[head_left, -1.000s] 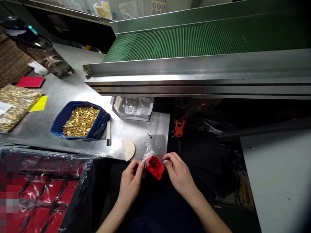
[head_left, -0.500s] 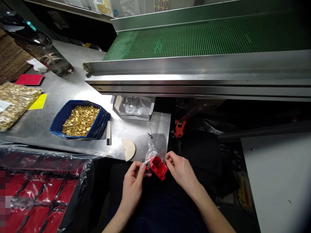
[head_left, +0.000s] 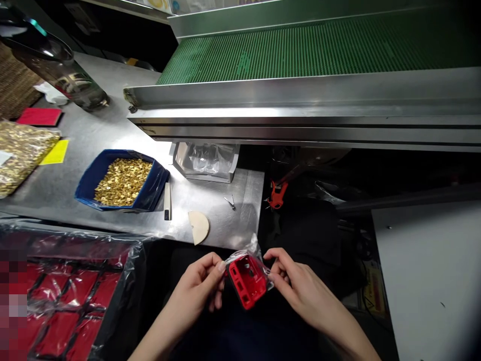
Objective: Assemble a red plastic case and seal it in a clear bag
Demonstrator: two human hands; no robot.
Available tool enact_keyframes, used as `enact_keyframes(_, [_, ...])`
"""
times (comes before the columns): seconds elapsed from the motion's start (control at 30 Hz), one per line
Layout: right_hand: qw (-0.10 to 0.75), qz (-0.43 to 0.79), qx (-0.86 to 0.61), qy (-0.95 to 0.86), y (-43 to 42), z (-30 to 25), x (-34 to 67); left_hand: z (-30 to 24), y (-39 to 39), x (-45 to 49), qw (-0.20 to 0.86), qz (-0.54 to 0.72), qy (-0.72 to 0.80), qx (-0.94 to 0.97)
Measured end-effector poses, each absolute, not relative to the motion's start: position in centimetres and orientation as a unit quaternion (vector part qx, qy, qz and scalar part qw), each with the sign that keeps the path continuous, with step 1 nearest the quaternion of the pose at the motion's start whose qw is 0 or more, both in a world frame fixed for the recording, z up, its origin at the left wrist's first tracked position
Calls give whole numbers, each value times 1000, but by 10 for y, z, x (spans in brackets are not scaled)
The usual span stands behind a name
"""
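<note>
Between my two hands hangs a red plastic housing [head_left: 248, 283] with a hollow middle, slots along one side and a black edge. A clear plastic bag [head_left: 253, 248] lies behind and along its right side; whether the housing is inside the bag I cannot tell. My left hand [head_left: 205, 281] is closed, thumb and forefinger pinching the bag at the housing's upper left corner. On the other side, my right hand [head_left: 296, 281] is closed too, its fingertips pinching the film at the right edge.
A blue bin of small gold pieces [head_left: 124, 183], a grey bin of clear bags [head_left: 206, 163], a half-round wooden piece [head_left: 199, 227] and small snips [head_left: 230, 202] are on the metal table. Red-handled cutters [head_left: 277, 195] hang beyond its edge. A green conveyor belt [head_left: 293, 50] runs behind; bagged red parts [head_left: 56, 333] fill a lined box.
The red housing has turned and moved a little down and right, showing its slotted side. Both hands have moved slightly apart, and the bag now spreads along the housing's top and right.
</note>
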State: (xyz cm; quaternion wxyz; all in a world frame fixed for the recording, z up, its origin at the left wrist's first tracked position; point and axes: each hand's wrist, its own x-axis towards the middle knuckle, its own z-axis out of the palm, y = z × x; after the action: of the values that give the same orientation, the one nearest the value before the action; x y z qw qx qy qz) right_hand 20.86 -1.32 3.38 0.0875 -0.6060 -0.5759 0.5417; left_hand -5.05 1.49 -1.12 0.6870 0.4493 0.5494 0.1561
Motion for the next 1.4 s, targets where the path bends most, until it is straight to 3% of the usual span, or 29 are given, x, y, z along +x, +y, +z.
enact_keyframes(0.2, [88,558,-624,-541,-28,38,209,-13,-3,-50,722,138,536,415])
enact_keyframes(0.5, [124,555,-628,-531,-37,27,200,-13,-14,-39,655,237,564,443])
enact_keyframes(0.6, [128,557,-599,-561,-42,18,200,-17,-17,-28,720,258,525,374])
enact_keyframes(0.77, [87,509,-596,-615,-56,1,198,-20,-19,-9,743,272,482,377])
enact_keyframes(0.97, [97,355,-690,-623,-60,-12,186,-20,-23,-5,702,230,465,489])
enact_keyframes(1.13, [103,377,-681,-619,-59,-8,183,-12,-21,-1,655,218,451,565])
enact_keyframes(1.27, [150,280,-708,-630,-60,-14,186,-9,-23,6,688,202,443,538])
enact_keyframes(1.4, [123,239,-721,-639,-61,-23,182,-11,-25,5,739,225,417,479])
